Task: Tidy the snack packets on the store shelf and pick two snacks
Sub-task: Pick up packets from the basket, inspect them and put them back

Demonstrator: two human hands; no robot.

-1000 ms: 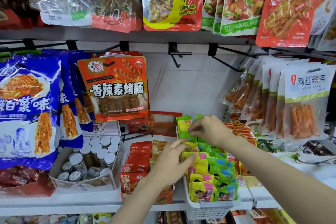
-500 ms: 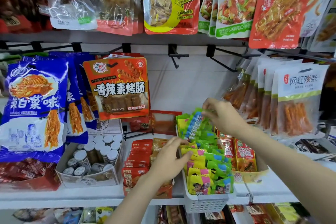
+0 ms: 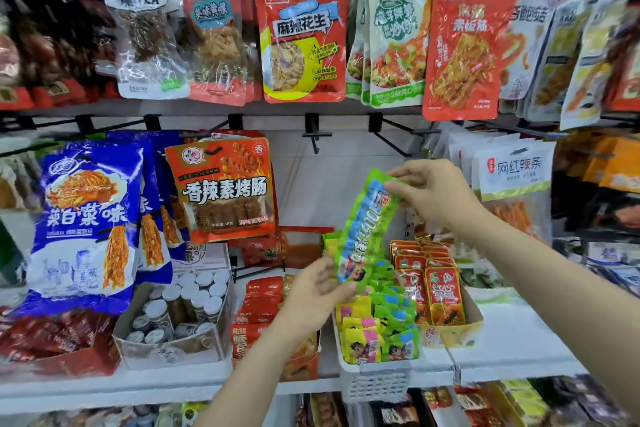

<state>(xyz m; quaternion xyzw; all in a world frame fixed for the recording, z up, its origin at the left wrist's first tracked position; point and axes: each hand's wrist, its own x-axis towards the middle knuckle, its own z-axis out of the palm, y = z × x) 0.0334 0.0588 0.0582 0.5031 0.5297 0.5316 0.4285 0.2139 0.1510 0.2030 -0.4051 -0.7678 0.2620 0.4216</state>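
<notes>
Aloft, green snack packet (image 3: 366, 229) pinched atop by right hand (image 3: 437, 194) fingers, bottom by left hand (image 3: 313, 295).

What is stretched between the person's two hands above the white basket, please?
In the head view, a long green-and-blue snack packet spans the gap: the right hand pinches its top end, the left hand holds its bottom end, above the white basket.

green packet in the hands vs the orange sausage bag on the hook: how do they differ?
The green packet is long and narrow; the orange bag is broad and nearly square. The green packet is held tilted above the white basket, the right hand pinching its top and the left hand at its bottom; the orange bag hangs upright, untouched. Both are glossy printed snack packs.
</notes>
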